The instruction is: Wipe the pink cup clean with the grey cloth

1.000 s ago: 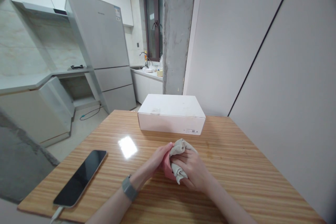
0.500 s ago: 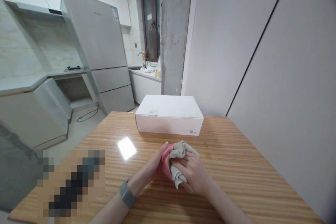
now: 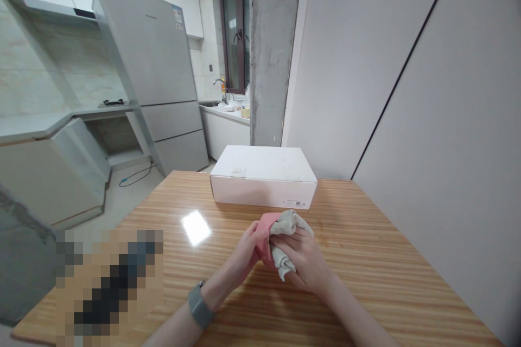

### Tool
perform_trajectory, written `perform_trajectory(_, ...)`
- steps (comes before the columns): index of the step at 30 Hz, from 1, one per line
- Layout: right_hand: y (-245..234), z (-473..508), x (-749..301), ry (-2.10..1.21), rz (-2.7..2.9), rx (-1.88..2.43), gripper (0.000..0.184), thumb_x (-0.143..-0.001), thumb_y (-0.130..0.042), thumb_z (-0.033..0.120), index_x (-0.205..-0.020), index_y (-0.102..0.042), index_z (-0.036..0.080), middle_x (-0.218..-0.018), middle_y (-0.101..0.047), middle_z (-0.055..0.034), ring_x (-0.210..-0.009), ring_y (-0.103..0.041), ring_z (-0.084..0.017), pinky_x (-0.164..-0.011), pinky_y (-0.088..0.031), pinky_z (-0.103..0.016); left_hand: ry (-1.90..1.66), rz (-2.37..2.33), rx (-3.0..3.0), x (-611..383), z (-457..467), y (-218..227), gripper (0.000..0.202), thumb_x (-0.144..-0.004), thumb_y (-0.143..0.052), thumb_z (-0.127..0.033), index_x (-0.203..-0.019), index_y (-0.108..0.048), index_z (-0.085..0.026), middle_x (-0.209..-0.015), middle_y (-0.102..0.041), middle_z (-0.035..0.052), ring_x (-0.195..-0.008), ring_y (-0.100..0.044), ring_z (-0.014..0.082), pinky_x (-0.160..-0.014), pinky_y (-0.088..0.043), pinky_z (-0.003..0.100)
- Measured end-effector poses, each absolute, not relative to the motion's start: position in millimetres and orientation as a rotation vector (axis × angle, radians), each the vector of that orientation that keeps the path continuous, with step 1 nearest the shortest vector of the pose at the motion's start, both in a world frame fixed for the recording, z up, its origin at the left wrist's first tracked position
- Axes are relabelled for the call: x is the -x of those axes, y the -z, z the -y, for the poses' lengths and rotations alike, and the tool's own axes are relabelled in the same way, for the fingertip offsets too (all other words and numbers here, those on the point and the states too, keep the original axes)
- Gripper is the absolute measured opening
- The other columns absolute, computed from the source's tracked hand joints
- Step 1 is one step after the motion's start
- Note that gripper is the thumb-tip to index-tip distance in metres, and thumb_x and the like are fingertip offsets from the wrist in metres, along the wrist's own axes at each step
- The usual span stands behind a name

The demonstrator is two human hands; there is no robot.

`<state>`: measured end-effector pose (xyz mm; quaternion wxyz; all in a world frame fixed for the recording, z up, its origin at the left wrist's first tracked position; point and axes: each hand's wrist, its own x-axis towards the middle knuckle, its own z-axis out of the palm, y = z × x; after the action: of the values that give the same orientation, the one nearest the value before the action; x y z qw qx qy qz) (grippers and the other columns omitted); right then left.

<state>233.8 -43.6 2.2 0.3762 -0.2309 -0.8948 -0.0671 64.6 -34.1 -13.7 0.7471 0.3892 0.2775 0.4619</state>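
In the head view, a smooth pink bowl-like thing is held up over the wooden table, mostly covered by my hands and a cloth. My left hand grips its left side, with the thumb and fingers round the edge. A light grey ribbed cloth is bunched against the pink thing and hangs down below. My right hand holds this cloth and presses it to the pink thing's right side; some fingertips are hidden in the folds.
Beyond my hands, a closed white cardboard box stands on the wooden table. A blurred-out dark object lies at the table's left. Past the far edge are a fridge, a concrete pillar and a sink counter.
Both hands, with the pink bowl-like thing and the cloth, have shifted slightly right and toward the box. The pink thing has turned a little. Both grips stay the same.
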Motion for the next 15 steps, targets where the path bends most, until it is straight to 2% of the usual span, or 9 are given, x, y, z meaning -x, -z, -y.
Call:
perform_trajectory(2,-1,43,-232,0.158,2.305,0.592,0.045,-0.093,-0.03,0.042,-0.111,-0.06,0.013,-0.101,-0.073,-0.0161,-0.097,-0.066,-0.031,-0.089,-0.047,-0.047,-0.924,-0.536,-0.802,-63,34,13,0.053,-0.086,-0.056,-0.054,-0.115,-0.068,-0.012,-0.109,-0.071,0.0116,-0.102,-0.063,0.0243,-0.088,-0.047,0.033)
perform_trajectory(4,1,43,-230,0.11,2.33,0.598,0.049,-0.094,-0.025,0.046,-0.108,-0.061,0.015,-0.099,-0.073,-0.0153,-0.093,-0.066,-0.03,-0.089,-0.047,-0.047,-0.858,-0.57,-0.849,-60,32,9,0.06,-0.088,-0.05,-0.059,-0.12,-0.066,-0.012,-0.115,-0.07,0.0118,-0.114,-0.059,0.0269,-0.099,-0.042,0.037)
perform_trajectory(8,4,43,-227,0.055,2.34,0.589,0.053,-0.094,-0.023,0.052,-0.109,-0.061,0.017,-0.1,-0.073,-0.0141,-0.094,-0.065,-0.03,-0.088,-0.047,-0.047,-0.914,-0.778,-1.135,-54,30,-2,0.051,-0.087,-0.056,-0.053,-0.116,-0.069,-0.014,-0.121,-0.069,0.009,-0.12,-0.056,0.0283,-0.106,-0.035,0.037)
perform_trajectory(10,3,42,-228,0.064,2.32,0.586,0.049,-0.093,-0.028,0.048,-0.113,-0.06,0.017,-0.102,-0.073,-0.0138,-0.098,-0.064,-0.03,-0.089,-0.046,-0.047,-0.949,-0.833,-1.154,-54,31,-4,0.047,-0.085,-0.059,-0.049,-0.112,-0.07,-0.012,-0.118,-0.07,0.0108,-0.113,-0.059,0.0295,-0.098,-0.043,0.038)
perform_trajectory(12,2,42,-230,0.078,2.309,0.594,0.041,-0.092,-0.033,0.041,-0.114,-0.059,0.017,-0.104,-0.072,-0.013,-0.101,-0.064,-0.03,-0.09,-0.046,-0.047,-0.944,-0.841,-1.081,-57,32,-2,0.047,-0.082,-0.062,-0.044,-0.116,-0.067,-0.012,-0.11,-0.072,0.0118,-0.099,-0.064,0.0286,-0.081,-0.051,0.036)
perform_trajectory(15,-1,41,-233,0.113,2.309,0.616,0.035,-0.09,-0.037,0.037,-0.108,-0.061,0.018,-0.1,-0.072,-0.0121,-0.097,-0.065,-0.03,-0.088,-0.046,-0.046,-0.923,-0.728,-0.977,-61,33,6,0.053,-0.079,-0.064,-0.035,-0.128,-0.059,-0.016,-0.105,-0.072,0.0101,-0.082,-0.066,0.0237,-0.06,-0.05,0.029)
